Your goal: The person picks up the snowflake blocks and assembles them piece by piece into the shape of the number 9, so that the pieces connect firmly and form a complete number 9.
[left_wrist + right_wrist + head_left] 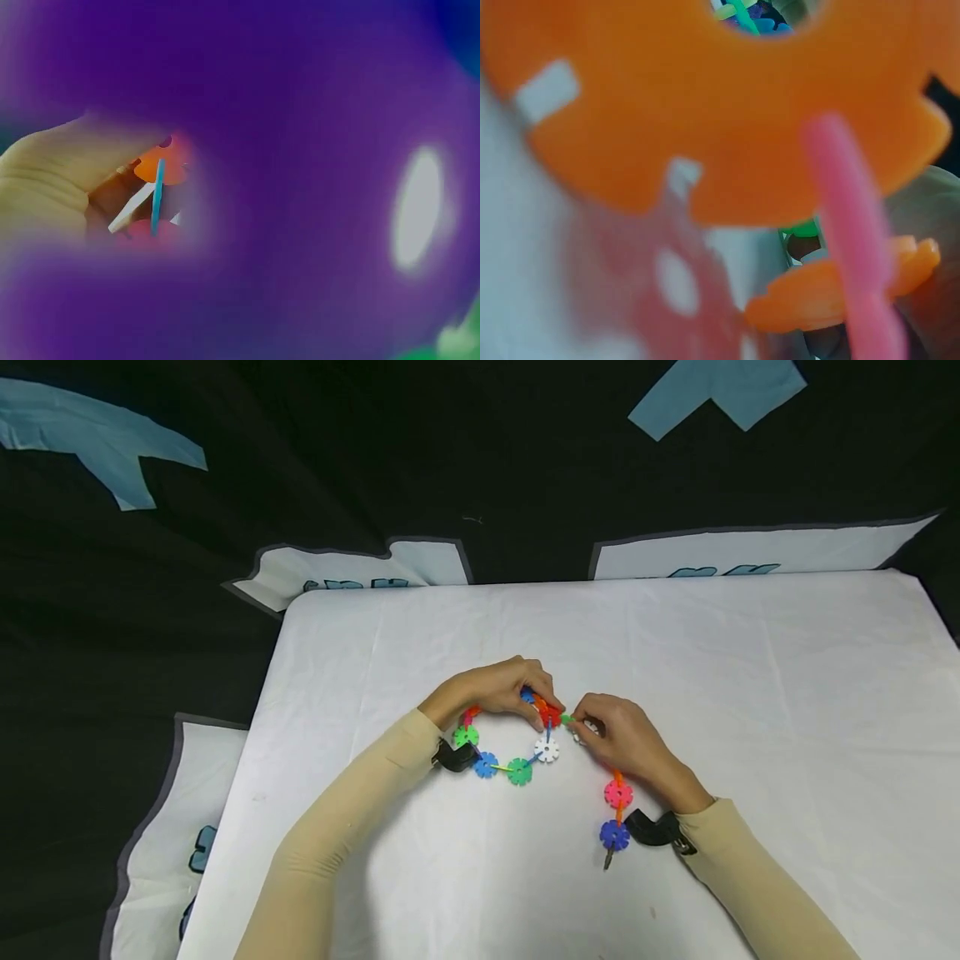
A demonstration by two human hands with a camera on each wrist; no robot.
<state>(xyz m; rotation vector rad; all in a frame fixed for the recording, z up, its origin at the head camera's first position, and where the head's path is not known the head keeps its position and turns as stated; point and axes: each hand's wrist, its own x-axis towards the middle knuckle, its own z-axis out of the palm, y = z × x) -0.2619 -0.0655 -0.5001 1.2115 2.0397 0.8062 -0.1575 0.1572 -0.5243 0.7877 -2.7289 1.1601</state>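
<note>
A chain of colourful notched plastic discs lies curved on the white table. My left hand (510, 687) holds a red notched disc (552, 717) at the chain's upper right. Right beside it, my right hand (622, 735) pinches a green notched disc (567, 719), seen edge-on and touching or nearly touching the red one. Under the right hand a white disc partly shows. From there the chain runs down to a pink disc (618, 794) and a blue disc (614, 835). Close to the lens, a purple disc (300, 187) blocks most of the left wrist view; an orange disc (667, 112) fills much of the right.
Below the left hand the chain curves through a white disc (547, 749), a green disc (519, 772) and a blue disc (485, 765). A black wrist strap (456, 757) sits near that curve. The white table (750, 710) ends at a dark cloth behind.
</note>
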